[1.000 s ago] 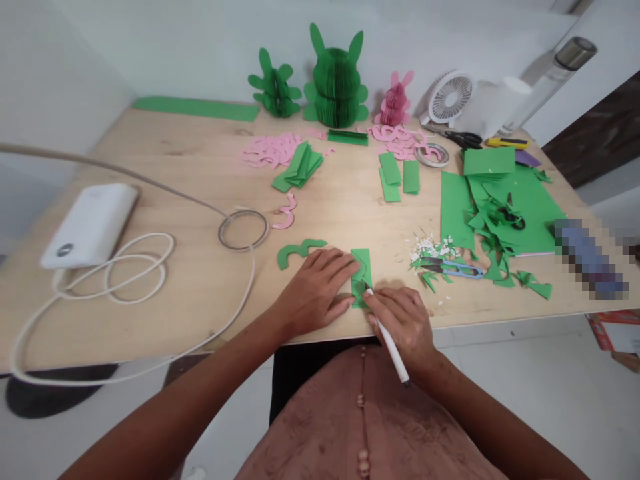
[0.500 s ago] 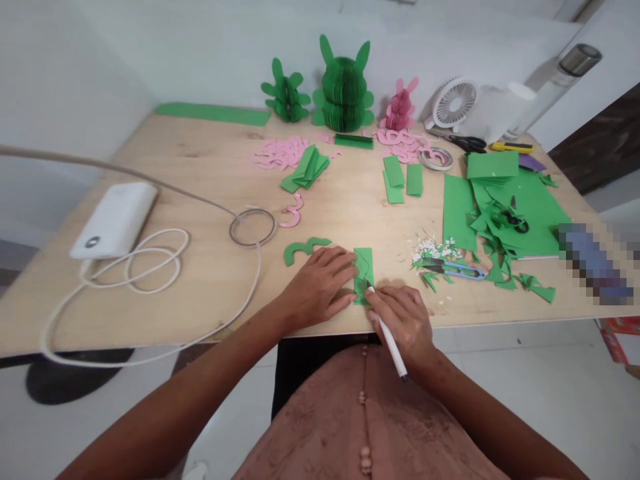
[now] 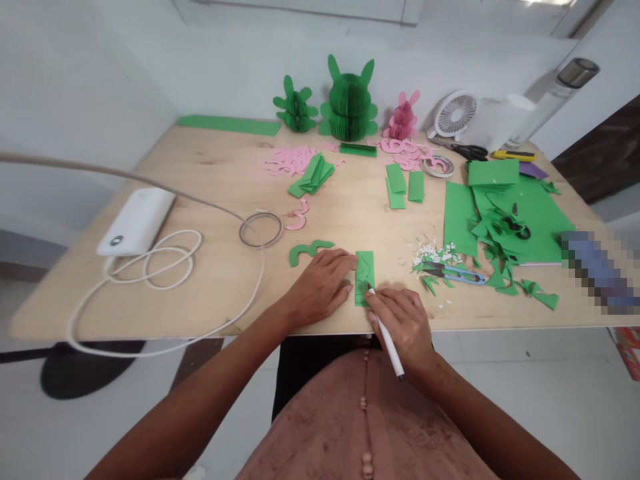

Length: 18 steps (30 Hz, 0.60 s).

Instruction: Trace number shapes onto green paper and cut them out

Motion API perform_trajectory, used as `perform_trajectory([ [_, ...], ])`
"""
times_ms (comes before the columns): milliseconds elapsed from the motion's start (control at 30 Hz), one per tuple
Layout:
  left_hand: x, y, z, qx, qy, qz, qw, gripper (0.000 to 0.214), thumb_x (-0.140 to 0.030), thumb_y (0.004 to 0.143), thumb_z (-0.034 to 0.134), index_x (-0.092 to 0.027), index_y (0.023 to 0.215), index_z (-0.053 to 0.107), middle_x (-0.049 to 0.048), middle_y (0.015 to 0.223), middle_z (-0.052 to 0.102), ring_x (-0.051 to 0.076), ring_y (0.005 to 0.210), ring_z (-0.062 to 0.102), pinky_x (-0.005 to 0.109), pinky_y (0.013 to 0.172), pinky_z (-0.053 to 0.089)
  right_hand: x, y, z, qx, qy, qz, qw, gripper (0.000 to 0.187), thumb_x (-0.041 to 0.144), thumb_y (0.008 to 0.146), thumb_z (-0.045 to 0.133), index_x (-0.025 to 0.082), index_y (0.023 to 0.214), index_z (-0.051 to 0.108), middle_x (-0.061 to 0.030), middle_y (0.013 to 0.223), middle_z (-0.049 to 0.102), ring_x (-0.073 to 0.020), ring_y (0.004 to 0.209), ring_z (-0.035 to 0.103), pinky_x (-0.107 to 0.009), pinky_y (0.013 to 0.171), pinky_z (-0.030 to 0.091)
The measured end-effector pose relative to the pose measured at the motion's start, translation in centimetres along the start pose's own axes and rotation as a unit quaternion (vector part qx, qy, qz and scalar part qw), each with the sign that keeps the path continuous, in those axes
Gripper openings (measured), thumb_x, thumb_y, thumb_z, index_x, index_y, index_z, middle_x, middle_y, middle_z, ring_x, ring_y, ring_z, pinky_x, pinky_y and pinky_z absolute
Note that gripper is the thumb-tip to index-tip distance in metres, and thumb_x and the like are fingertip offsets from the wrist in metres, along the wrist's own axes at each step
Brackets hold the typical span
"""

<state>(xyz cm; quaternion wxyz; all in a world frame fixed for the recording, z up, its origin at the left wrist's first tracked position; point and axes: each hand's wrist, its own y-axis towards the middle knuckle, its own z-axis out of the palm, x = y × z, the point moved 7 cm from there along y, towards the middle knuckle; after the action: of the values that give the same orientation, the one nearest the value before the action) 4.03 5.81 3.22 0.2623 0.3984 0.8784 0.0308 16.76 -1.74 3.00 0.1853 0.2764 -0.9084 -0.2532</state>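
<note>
My right hand (image 3: 406,327) grips a white pen (image 3: 390,345), its dark tip on a small green paper rectangle (image 3: 365,262) near the table's front edge. A wavy drawn line runs along that paper. My left hand (image 3: 320,287) lies flat with fingers stretched out, fingertips at the paper's left edge. Just beyond the left hand lies a wavy green paper cutout (image 3: 301,251), partly hidden by the fingers. A similar pink cutout (image 3: 299,219) sits farther back.
Blue-handled snips (image 3: 463,274) lie among paper scraps on the right, beside green sheets (image 3: 545,227). Folded green papers (image 3: 315,176) and pink cutouts (image 3: 287,160) are farther back. Paper honeycomb figures (image 3: 349,110) stand by the wall. A white power bank (image 3: 135,223) with looped cable is left.
The camera view has tilted up and shifted slightly, so the table sits lower in the picture. Both hands keep nearly the same place at the paper, the pen still on it.
</note>
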Motion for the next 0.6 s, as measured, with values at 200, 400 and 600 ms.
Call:
perform_trajectory([
  [200, 0.19, -0.06, 0.31, -0.007, 0.012, 0.013, 1.0, 0.026, -0.016, 0.091, 0.043, -0.012, 0.114, 0.054, 0.0132, 0.128, 0.06, 0.027, 0.124, 0.047, 0.048, 0.107, 0.037, 0.08, 0.15, -0.11, 0.001, 0.006, 0.0, 1.0, 0.031, 0.013, 0.091, 0.058, 0.015, 0.122, 0.061, -0.0081, 0.102, 0.076, -0.0235, 0.099, 0.067, -0.041, 0.088, 0.042],
  [400, 0.23, -0.12, 0.52, -0.006, 0.025, 0.013, 1.0, 0.025, -0.017, 0.091, 0.042, -0.015, 0.111, 0.058, 0.0117, 0.13, 0.06, 0.027, 0.127, 0.046, 0.05, 0.107, 0.036, 0.14, 0.2, -0.21, -0.001, 0.0, -0.001, 1.0, 0.032, 0.012, 0.091, 0.058, 0.016, 0.122, 0.062, -0.0083, 0.102, 0.077, -0.0233, 0.099, 0.067, -0.04, 0.086, 0.043],
  [600, 0.02, -0.07, 0.36, -0.008, 0.037, 0.014, 0.999, 0.023, -0.02, 0.092, 0.044, -0.015, 0.108, 0.06, 0.0119, 0.13, 0.06, 0.027, 0.126, 0.047, 0.05, 0.107, 0.037, 0.13, 0.23, -0.11, 0.007, 0.001, -0.002, 1.0, 0.031, 0.012, 0.091, 0.057, 0.016, 0.121, 0.063, -0.009, 0.1, 0.077, -0.0237, 0.097, 0.068, -0.041, 0.085, 0.044],
])
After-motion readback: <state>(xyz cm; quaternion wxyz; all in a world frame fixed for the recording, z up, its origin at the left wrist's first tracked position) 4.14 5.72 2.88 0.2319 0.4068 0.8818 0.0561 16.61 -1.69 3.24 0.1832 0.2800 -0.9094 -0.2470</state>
